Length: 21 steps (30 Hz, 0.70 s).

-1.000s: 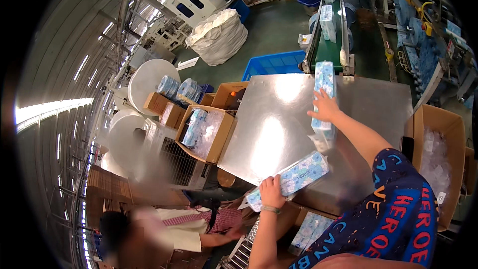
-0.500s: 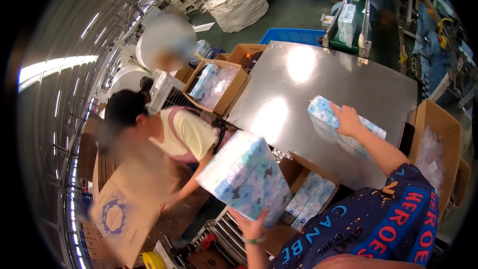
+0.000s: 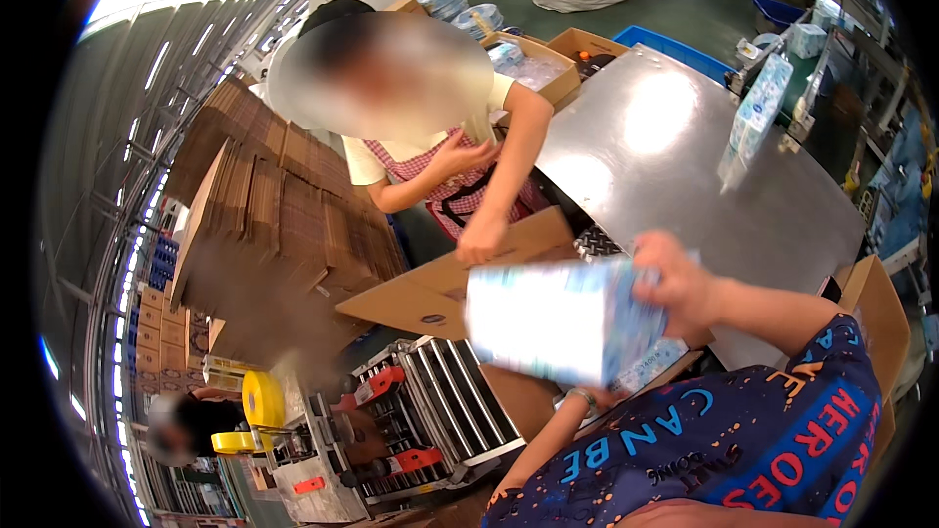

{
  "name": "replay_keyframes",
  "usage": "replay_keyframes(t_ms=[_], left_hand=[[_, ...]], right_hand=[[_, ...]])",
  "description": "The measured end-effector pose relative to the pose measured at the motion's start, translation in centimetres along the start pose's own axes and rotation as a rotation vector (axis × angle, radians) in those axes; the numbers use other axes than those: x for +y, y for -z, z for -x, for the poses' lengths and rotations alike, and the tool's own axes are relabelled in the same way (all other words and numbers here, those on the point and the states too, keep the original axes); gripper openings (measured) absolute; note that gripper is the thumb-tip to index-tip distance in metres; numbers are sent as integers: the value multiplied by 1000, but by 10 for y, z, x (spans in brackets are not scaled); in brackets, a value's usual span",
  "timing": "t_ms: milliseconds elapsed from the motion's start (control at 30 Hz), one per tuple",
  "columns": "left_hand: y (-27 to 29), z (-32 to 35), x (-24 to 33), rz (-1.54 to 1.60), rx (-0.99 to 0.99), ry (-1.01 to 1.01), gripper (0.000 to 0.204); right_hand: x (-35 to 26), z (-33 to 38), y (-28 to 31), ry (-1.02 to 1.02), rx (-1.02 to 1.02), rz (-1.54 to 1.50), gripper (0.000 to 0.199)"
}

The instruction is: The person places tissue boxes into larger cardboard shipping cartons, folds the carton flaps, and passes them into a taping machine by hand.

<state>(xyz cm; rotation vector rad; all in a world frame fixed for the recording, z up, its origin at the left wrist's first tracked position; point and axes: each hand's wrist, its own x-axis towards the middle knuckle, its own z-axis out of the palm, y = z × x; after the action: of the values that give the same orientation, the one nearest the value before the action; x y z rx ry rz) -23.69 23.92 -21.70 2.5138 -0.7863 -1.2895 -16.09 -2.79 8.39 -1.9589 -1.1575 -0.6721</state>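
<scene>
A white wrapped pack with blue floral print point(image 3: 548, 323), blurred by motion, is held above an open carton point(image 3: 518, 396). My right hand point(image 3: 675, 284) is closed round its right end, fingers over the top. Low at the pack's underside is my left hand point(image 3: 604, 398), with a band at the wrist. Its fingers are hidden, so whether it grips the pack cannot be seen. Part of another floral pack point(image 3: 650, 364) shows in the carton. Beyond, a co-worker's hand point(image 3: 482, 237) touches a raised cardboard flap point(image 3: 440, 303).
A metal table point(image 3: 724, 196) lies ahead, with a floral pack point(image 3: 761, 103) at the conveyor's end. A roller conveyor point(image 3: 460, 386) and yellow tape rolls point(image 3: 262, 399) are at lower left. Stacked flat cartons point(image 3: 284, 205) stand behind the co-worker. Another carton point(image 3: 875, 303) is at right.
My right hand has left the metal table and now grips a pack over the carton. The pack my left hand held up has tipped and lowered. The co-worker has straightened, and the view has shifted.
</scene>
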Motion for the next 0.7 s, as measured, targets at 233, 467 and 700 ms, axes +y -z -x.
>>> replay_keyframes(t_ms=[233, 467, 700], left_hand=[[-37, -23, -14, 211, 81, -166, 113], [15, 2, 1, 304, -67, -89, 107], [24, -53, -27, -25, 293, 64, 87]], right_hand=[[60, 88, -156, 91, -808, 94, 102], [107, 165, -287, -63, -807, 359, 62], [77, 126, -117, -251, -318, 61, 20]])
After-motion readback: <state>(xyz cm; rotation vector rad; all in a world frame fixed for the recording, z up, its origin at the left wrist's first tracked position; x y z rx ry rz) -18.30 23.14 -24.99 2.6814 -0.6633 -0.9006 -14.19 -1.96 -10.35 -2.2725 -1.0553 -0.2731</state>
